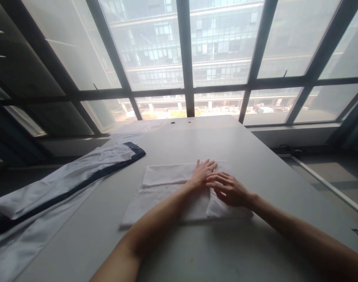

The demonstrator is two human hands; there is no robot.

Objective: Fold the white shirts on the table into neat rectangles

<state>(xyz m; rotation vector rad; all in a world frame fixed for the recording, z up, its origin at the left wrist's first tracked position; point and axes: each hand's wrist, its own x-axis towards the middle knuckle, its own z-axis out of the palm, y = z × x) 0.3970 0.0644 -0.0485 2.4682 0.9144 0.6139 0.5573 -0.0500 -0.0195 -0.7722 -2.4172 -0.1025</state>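
A folded white garment (170, 199), which looks like a shirt, lies flat before me with a folded strip along its far side and another layer at its right. My left hand (204, 173) is open, its fingers spread and pressing down on the far right part of the cloth. Close beside it, my right hand (228, 188) hovers over or rests on the right-hand layer with fingers loosely bent and apart. Its fingertips reach the left hand's edge; whether they touch it I cannot tell. Neither hand grips anything visible.
White garments (79, 172) and a dark blue one (108, 171) lie along the left edge of the white table (272, 203). More white cloth (137, 127) sits at the far left. A small dark item (357, 232) lies near the right edge. Windows stand beyond.
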